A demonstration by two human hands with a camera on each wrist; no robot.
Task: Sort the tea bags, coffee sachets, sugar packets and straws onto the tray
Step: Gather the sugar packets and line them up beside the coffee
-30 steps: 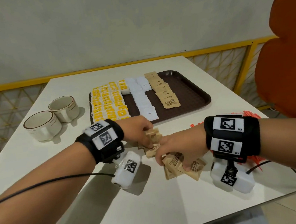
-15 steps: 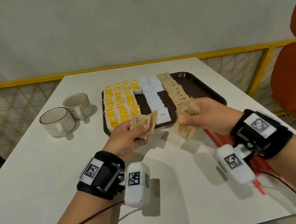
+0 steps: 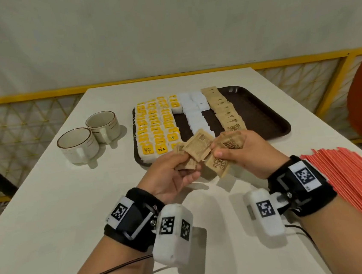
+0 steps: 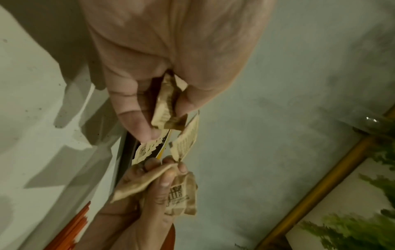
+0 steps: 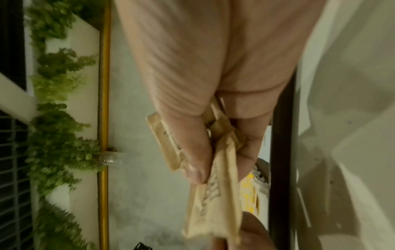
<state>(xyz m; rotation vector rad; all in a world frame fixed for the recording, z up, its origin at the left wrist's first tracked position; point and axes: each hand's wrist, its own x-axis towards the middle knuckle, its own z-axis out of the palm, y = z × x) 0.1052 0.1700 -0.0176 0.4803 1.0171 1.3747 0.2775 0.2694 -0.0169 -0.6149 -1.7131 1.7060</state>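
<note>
1. Head view: two empty cups [image 3: 88,137] stand at far left on the white table [image 3: 39,218], beside the brown tray [image 3: 269,116].
2. Left hand [image 3: 171,178] pinches several brown sugar packets [image 3: 197,149] above the tray's near edge.
3. Right hand [image 3: 244,152], fingers curled, grips more brown packets [image 3: 230,144], touching the left bunch.
4. Red straws [image 3: 354,176] lie on the table at far right.

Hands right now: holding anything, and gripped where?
Both hold brown sugar packets. The left hand pinches a small fan of them by their lower ends, thumb on top. The right hand clutches a bunch around the middle, one hanging below.
</note>
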